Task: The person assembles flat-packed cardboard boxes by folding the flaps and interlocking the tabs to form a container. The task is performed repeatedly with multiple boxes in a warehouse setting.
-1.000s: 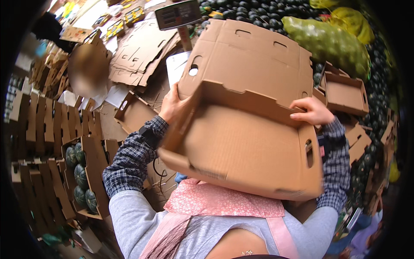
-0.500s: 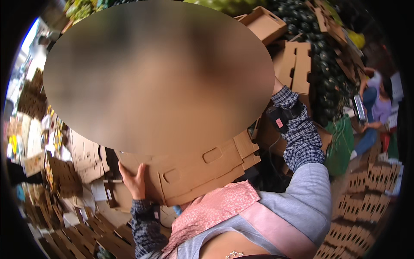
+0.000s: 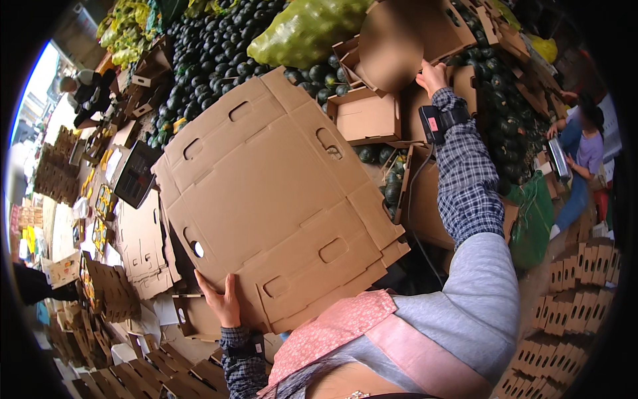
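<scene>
One flat cardboard sheet (image 3: 266, 186) lies slanted before the wearer. Left hand (image 3: 222, 304): fingers spread, thumb apart, touching its lower left edge; grip underneath cannot be determined. Right hand (image 3: 433, 78): outstretched beside an open cardboard tray (image 3: 446, 34); blur obscures the fingers, hold undetermined. Hazards: the sheet could slide, being steadied at one edge; the tray could tip if poorly supported; the loose cable (image 3: 419, 247) could snag.

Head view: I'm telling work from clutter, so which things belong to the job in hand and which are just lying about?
With the job:
flat cardboard, left hand at its edge
open box by the right hand; grip unclear

Seemingly lying about:
dark green produce
yellow-green sack
dark display panel
</scene>
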`<action>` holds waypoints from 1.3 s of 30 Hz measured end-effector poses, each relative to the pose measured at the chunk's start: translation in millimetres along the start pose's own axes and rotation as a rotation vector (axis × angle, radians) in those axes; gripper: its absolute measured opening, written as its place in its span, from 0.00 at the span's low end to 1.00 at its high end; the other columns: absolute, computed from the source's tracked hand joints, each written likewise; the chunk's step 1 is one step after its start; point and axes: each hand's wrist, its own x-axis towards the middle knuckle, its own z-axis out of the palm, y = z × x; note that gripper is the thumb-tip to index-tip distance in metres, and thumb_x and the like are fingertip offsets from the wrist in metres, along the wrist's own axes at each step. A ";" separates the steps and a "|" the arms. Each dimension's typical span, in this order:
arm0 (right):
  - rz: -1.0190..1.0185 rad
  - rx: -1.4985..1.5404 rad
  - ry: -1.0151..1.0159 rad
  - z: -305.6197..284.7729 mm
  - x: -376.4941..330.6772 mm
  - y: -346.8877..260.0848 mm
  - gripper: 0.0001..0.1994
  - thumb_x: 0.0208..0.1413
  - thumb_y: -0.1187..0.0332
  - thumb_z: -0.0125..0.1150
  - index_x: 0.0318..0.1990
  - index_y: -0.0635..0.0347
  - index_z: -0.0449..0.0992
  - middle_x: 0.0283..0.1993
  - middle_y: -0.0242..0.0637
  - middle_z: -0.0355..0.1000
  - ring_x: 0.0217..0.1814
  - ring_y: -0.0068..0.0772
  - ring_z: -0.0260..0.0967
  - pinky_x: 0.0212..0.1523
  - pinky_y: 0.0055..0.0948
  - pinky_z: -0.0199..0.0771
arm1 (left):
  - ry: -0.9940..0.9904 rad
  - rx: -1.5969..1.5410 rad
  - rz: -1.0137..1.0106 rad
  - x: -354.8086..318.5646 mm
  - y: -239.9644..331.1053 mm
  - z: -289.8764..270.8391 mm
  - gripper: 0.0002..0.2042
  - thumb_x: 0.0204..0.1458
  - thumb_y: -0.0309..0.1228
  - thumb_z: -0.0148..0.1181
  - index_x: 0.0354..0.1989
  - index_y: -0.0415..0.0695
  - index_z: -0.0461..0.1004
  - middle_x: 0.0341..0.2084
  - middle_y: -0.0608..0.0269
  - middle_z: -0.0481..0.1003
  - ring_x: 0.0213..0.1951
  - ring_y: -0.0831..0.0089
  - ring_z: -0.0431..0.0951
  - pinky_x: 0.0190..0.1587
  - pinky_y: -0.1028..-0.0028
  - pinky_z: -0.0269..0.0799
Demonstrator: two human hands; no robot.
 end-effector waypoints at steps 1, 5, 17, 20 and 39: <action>0.008 -0.090 -0.166 7.9 -26.8 -7.7 0.34 0.55 0.54 0.60 0.55 0.75 0.54 0.51 0.54 0.67 0.44 0.44 0.75 0.37 0.38 0.80 | 0.009 0.035 -0.011 -1.4 -0.4 -1.9 0.41 0.52 0.31 0.67 0.69 0.33 0.47 0.64 0.42 0.58 0.64 0.58 0.60 0.65 0.67 0.54; -0.271 -0.877 -1.032 23.9 -188.9 -14.2 0.41 0.49 0.40 0.65 0.56 0.70 0.61 0.52 0.50 0.71 0.52 0.39 0.72 0.47 0.29 0.74 | 0.034 0.211 0.056 -6.2 -5.2 -7.9 0.41 0.53 0.35 0.65 0.68 0.28 0.47 0.65 0.38 0.55 0.67 0.53 0.56 0.67 0.65 0.50; -0.436 -0.385 -1.101 -39.4 -291.4 -50.0 0.43 0.44 0.69 0.74 0.65 0.68 0.53 0.52 0.50 0.71 0.54 0.41 0.72 0.53 0.35 0.72 | -0.162 -0.435 -0.235 -18.7 23.5 -37.5 0.44 0.52 0.18 0.61 0.72 0.44 0.38 0.69 0.52 0.49 0.66 0.67 0.57 0.61 0.71 0.62; -0.314 -0.255 -1.100 -52.9 -296.4 -35.4 0.45 0.45 0.72 0.72 0.68 0.62 0.49 0.55 0.49 0.71 0.54 0.39 0.73 0.54 0.34 0.72 | -0.076 -0.475 -0.192 -20.2 45.4 -39.3 0.48 0.46 0.13 0.64 0.72 0.47 0.39 0.60 0.52 0.61 0.58 0.66 0.67 0.57 0.70 0.69; -0.295 -0.114 -1.154 -22.3 -279.1 -19.5 0.11 0.59 0.64 0.63 0.29 0.59 0.71 0.26 0.22 0.71 0.27 0.09 0.64 0.27 0.13 0.63 | -0.195 -0.641 -0.138 26.1 71.9 -63.6 0.07 0.62 0.26 0.50 0.32 0.36 0.69 0.28 0.66 0.75 0.30 0.78 0.78 0.30 0.75 0.76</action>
